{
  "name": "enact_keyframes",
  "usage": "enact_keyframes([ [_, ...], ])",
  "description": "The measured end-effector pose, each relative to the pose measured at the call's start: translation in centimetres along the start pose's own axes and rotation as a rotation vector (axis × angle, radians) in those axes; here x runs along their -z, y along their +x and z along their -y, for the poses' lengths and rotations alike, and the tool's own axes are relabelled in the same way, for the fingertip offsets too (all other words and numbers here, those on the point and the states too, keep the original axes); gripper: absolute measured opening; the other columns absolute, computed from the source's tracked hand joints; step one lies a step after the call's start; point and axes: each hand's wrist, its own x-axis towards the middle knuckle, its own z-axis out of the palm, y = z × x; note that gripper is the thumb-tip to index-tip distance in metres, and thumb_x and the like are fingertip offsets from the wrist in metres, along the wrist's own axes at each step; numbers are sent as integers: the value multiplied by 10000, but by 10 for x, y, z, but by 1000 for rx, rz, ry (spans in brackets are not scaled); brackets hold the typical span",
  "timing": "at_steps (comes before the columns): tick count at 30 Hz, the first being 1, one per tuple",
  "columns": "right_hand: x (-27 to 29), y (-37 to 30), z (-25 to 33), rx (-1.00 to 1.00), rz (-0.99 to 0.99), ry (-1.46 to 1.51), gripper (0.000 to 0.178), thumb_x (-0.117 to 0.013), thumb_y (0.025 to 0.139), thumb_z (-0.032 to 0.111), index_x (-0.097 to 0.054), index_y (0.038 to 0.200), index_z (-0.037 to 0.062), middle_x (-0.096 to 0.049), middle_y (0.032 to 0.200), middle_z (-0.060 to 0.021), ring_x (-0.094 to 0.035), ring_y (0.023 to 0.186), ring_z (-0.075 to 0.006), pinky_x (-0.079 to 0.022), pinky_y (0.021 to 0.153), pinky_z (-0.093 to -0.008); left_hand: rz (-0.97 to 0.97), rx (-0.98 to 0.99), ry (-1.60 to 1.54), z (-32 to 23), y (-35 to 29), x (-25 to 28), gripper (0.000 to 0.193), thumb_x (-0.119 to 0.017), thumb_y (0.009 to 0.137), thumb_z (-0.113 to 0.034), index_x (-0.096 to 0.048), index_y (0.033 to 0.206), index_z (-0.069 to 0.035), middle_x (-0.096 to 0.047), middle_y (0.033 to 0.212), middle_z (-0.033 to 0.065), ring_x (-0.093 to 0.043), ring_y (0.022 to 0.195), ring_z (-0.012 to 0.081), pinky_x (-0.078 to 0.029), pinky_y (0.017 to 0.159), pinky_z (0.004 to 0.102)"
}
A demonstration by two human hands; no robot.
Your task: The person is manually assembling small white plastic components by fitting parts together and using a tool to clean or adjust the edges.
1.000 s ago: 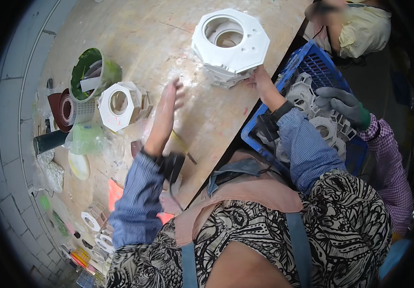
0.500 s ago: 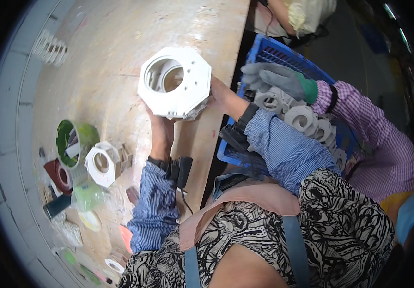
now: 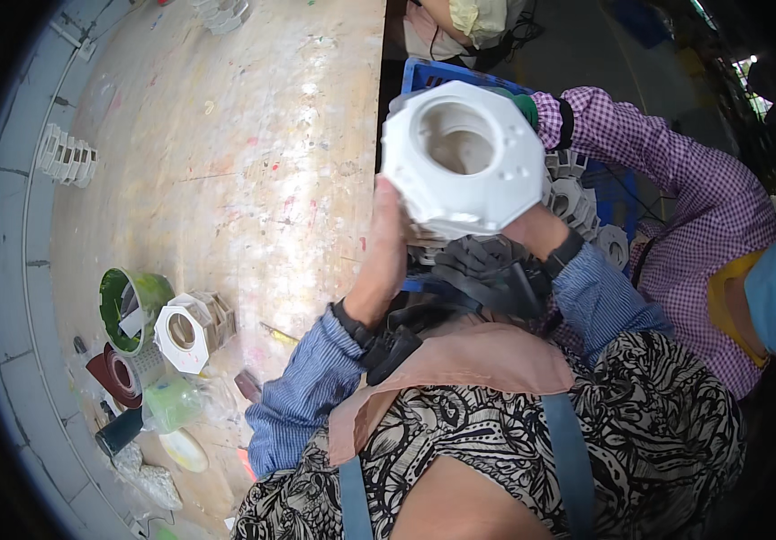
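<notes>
A white octagonal plastic housing (image 3: pixel 518 157) with a large round opening hangs in the air past the table's right edge, its flat face turned up. My left hand (image 3: pixel 386 256) grips its left lower side, with the thumb along the edge. On the lower right side my right hand (image 3: pixel 536 232) holds it too, and most of those fingers are hidden beneath. Behind the housing stands a blue crate (image 3: pixel 618 184) with several similar white parts (image 3: pixel 571 200) in it. A co-worker's arm in a checked sleeve (image 3: pixel 577 117) reaches in close; the housing largely hides that person's gloved hand.
On the table (image 3: pixel 253 198) another octagonal housing (image 3: pixel 183 337) stands at left beside a green tub (image 3: pixel 140 301). A reddish-brown roll (image 3: pixel 116 376), a dark green cylinder (image 3: pixel 120 432) and clear plastic bags lie nearby. More white parts (image 3: pixel 68 157) stand at the far left.
Both my hands have carried the housing rightward, from above the table to beyond its edge near the crate. My view has shifted too. The co-worker's grey glove is now mostly covered.
</notes>
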Motion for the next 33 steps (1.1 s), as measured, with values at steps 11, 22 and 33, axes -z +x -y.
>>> enact_keyframes([
  [11, 107, -81, 5, 159, -41, -317, 418, -456, 915, 300, -404, 1269, 84, -507, 1214, -97, -499, 1113, -209, -446, 922, -370, 134, 56, 167, 36, 22, -39, 849, -457, 856, -563, -199, 1386, 47, -185, 1424, 219, -148, 1348, 277, -149, 1084, 342],
  [22, 77, -218, -13, 41, -367, -1236, 441, -474, 887, 316, -437, 1254, 73, -522, 1201, -121, -513, 1100, -238, -432, 928, -372, 210, 123, 273, 26, 29, -3, 600, -410, 901, -508, -501, 1198, 4, -505, 1220, 125, -446, 1152, 248, -379, 924, 397],
  [33, -37, -46, 7, 670, 203, -2189, 466, -491, 860, 332, -471, 1240, 63, -536, 1188, -146, -527, 1087, -266, -418, 935, -373, -1092, -470, 909, -10, -36, 161, 257, -618, 790, -203, -595, 926, 13, -567, 945, 205, -549, 923, 336, -428, 835, 370],
])
